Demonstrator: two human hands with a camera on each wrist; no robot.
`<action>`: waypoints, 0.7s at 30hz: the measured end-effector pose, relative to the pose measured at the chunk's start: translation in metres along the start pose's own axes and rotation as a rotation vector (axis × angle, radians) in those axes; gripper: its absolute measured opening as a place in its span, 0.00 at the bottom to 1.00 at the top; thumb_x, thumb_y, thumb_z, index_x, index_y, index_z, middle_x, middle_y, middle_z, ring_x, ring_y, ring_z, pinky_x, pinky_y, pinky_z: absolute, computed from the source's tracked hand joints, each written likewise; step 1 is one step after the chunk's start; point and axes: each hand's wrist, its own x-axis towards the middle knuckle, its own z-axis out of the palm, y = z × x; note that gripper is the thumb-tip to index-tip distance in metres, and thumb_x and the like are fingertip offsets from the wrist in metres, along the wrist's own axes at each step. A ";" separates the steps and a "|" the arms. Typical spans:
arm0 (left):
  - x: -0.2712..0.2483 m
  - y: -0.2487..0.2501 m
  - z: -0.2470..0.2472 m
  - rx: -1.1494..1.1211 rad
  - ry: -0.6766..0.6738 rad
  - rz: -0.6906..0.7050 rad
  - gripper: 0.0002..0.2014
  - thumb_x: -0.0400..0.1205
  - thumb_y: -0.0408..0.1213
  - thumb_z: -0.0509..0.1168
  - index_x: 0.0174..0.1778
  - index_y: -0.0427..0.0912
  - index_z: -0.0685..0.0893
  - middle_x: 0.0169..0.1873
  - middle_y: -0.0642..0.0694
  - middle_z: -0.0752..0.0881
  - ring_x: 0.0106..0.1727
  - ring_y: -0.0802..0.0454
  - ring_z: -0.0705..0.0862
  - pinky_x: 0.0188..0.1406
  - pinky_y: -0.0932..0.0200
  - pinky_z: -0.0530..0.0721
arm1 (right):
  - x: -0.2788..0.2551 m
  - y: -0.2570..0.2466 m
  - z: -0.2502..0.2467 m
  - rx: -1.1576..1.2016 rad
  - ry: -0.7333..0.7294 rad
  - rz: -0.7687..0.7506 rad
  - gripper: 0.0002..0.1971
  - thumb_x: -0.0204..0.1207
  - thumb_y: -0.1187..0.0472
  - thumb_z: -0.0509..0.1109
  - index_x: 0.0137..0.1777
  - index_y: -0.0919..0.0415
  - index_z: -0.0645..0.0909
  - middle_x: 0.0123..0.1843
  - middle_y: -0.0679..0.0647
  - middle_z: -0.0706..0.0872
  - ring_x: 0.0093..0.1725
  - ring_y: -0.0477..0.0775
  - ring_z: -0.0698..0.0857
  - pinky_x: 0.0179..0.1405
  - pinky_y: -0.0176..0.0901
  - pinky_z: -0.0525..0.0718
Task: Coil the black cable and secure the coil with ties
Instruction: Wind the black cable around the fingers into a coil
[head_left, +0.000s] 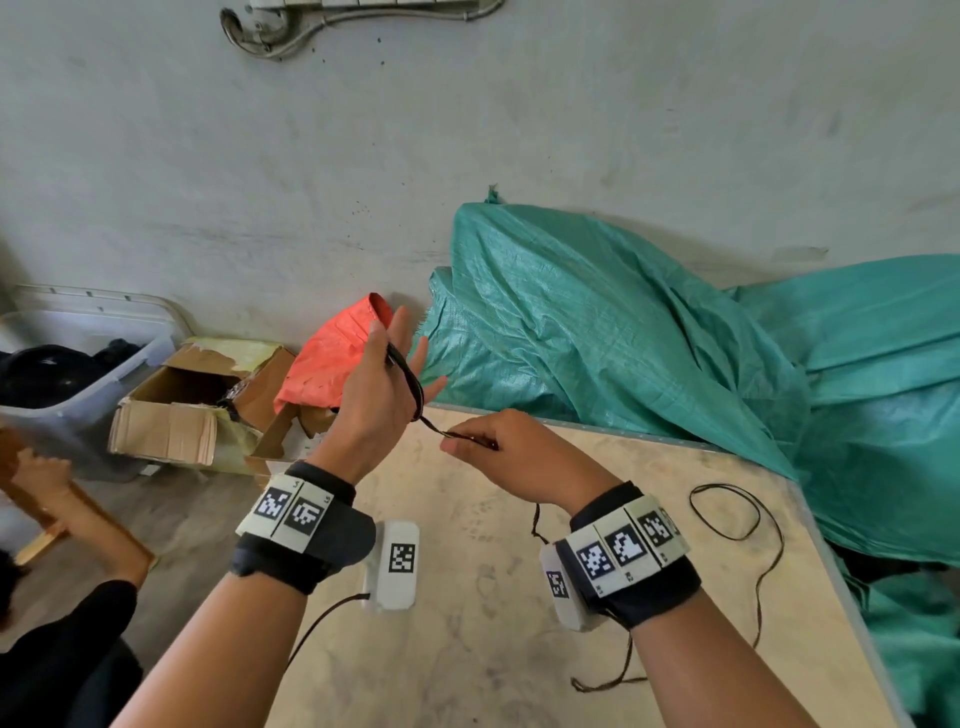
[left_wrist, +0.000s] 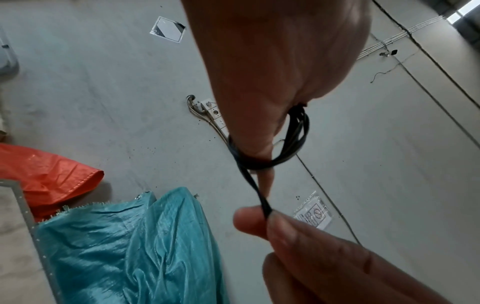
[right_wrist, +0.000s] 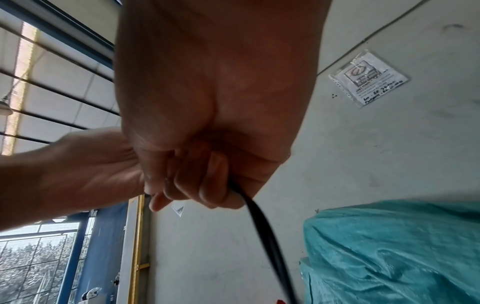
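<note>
The black cable (head_left: 411, 385) is wound in several turns round my raised left hand (head_left: 387, 382), whose fingers stand straight and spread. The turns (left_wrist: 298, 131) loop round one digit and the palm edge. My right hand (head_left: 470, 441) pinches the strand between thumb and fingers (left_wrist: 262, 220), just right of the left hand. In the right wrist view the cable (right_wrist: 262, 228) leaves my curled right hand (right_wrist: 194, 185) downward. The loose rest of the cable (head_left: 727, 519) loops over the table (head_left: 467, 665) behind my right wrist.
A green tarp (head_left: 623, 332) is heaped along the table's far and right edges. On the floor to the left lie an orange sack (head_left: 332, 358), an open cardboard box (head_left: 197, 400) and a grey plastic bin (head_left: 78, 384). Another person's arm (head_left: 62, 499) is at the lower left.
</note>
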 end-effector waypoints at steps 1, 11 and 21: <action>0.004 -0.001 -0.005 0.066 0.028 0.002 0.26 0.88 0.55 0.45 0.82 0.52 0.61 0.82 0.59 0.62 0.80 0.54 0.67 0.74 0.39 0.72 | -0.001 -0.003 -0.003 -0.015 0.001 0.002 0.15 0.82 0.49 0.64 0.55 0.57 0.87 0.24 0.44 0.74 0.21 0.35 0.73 0.25 0.30 0.66; -0.004 -0.009 -0.011 0.499 -0.188 -0.298 0.33 0.82 0.65 0.45 0.83 0.57 0.58 0.84 0.59 0.57 0.79 0.53 0.67 0.47 0.44 0.89 | -0.001 -0.036 -0.065 -0.225 0.189 -0.160 0.11 0.74 0.45 0.72 0.45 0.51 0.88 0.22 0.27 0.77 0.26 0.33 0.76 0.27 0.27 0.67; -0.024 0.004 0.014 0.204 -0.570 -0.599 0.36 0.80 0.65 0.44 0.77 0.46 0.71 0.76 0.53 0.76 0.70 0.35 0.80 0.36 0.31 0.87 | 0.018 -0.024 -0.079 -0.079 0.290 -0.193 0.09 0.71 0.47 0.76 0.42 0.52 0.88 0.25 0.45 0.71 0.24 0.42 0.68 0.28 0.32 0.66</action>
